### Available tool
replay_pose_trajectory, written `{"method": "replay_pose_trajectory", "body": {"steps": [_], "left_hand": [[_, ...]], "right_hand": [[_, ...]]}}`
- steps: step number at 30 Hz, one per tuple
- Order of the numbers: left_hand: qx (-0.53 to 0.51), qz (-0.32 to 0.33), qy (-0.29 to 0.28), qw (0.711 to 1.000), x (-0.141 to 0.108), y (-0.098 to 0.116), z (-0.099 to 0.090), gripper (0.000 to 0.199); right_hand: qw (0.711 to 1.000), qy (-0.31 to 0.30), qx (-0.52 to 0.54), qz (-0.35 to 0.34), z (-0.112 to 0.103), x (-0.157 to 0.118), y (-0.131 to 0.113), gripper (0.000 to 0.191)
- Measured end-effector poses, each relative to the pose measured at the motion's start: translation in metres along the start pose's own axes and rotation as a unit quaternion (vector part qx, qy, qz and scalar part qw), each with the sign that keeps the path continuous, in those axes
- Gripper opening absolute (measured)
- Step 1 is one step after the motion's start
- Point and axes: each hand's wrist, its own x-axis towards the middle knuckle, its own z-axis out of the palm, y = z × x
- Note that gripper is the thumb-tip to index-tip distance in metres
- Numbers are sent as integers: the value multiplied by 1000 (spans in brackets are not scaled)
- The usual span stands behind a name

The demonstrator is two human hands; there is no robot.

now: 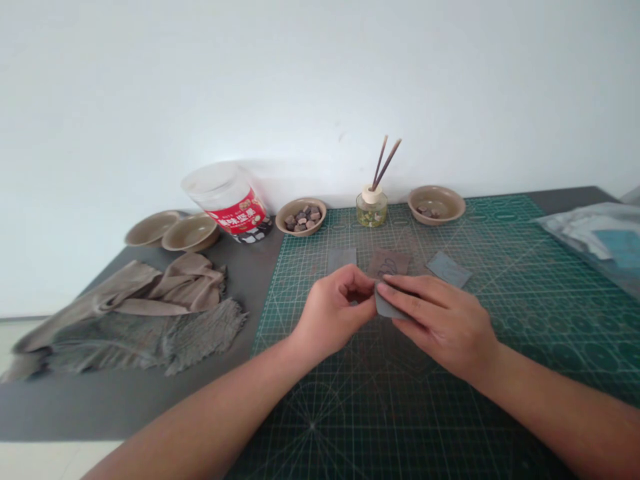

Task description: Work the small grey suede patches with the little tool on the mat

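Observation:
Above the green cutting mat point(320, 373), my two hands meet at the middle of the view. My right hand point(445, 327) is closed on a small grey piece of sandpaper point(387, 308), its fingers lying over the top. Thumb and forefinger of my left hand point(335, 307) pinch at the sandpaper's left edge; whatever sits between them is hidden. Just beyond the hands lie a grey square sheet point(343, 259), a brown sheet with dark markings point(387, 262) and a grey-blue sheet point(449, 268), all flat on the mat.
Small brownish stone-like pieces fill a bowl point(301, 218); a few lie in another bowl point(437, 205). Between them stands a reed diffuser point(371, 208). Leftward are a clear tub with a red label point(235, 210), two bowls point(190, 233) and crumpled cloths point(150, 313). A plastic bag point(600, 233) lies right.

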Motion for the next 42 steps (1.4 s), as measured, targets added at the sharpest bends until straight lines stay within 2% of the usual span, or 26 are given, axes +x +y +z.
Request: {"method": "replay_pose_trajectory", "body": {"steps": [3, 6, 9, 11, 15, 26, 28, 31, 34, 37, 42], "left_hand": [[-6, 9, 1, 1000, -1, -1, 0, 20], [-15, 16, -2, 1000, -1, 0, 0, 20], [-19, 28, 1, 999, -2, 1, 1, 19], [-13, 33, 2, 999, -1, 1, 1, 19], [4, 44, -6, 999, 1, -1, 0, 20], [17, 60, 4, 998, -2, 0, 1, 17], [14, 69, 3, 998, -1, -2, 0, 17], [4, 67, -3, 998, 3, -6, 0, 18], [-24, 77, -17, 997, 4, -7, -1, 20], [-29, 92, -23, 995, 4, -6, -2, 19], [-64, 76, -56, 993, 5, -6, -2, 14]], "right_hand": [[1000, -2, -8, 19, 2, -1, 5, 31], [995, -2, -14, 95, 4, 0, 11, 26], [991, 35, -8, 129, 4, 1, 8, 27], [994, 47, -2, 99, 3, 2, 2, 32], [1000, 13, 10, 5, 2, 2, -5, 41], [999, 18, 33, 28, 1, 0, -8, 44], [996, 16, 66, 50, 2, 0, -10, 43], [983, 3, 112, 144, 5, 0, -9, 36], [963, -36, 156, 219, 9, 3, -5, 28], [955, -50, 172, 238, 10, 5, 1, 25], [959, 17, 127, 252, 7, 7, 6, 24]]}}
